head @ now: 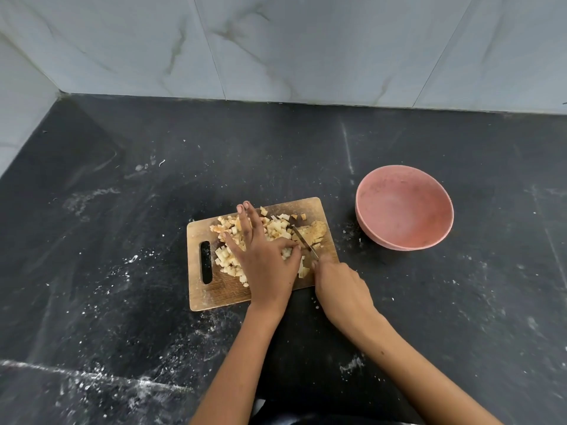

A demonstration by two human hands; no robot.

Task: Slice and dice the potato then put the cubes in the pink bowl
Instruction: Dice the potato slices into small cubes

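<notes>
Diced potato cubes heaped on a wooden cutting board, which lies on a dark, speckled stone worktop. Left hand, fingers spread, rests flat on the heap. Right hand grips a knife, whose blade meets an uncut piece. The cubes look light, firm and probably damp-slippery; best scooped together. The smooth, round pink bowl stands empty near the board's right.

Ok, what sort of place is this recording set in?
Most likely a home kitchen: a dark stone countertop against a marble-tiled wall, with a wooden cutting board of potato cubes and a pink bowl beside it.
</notes>
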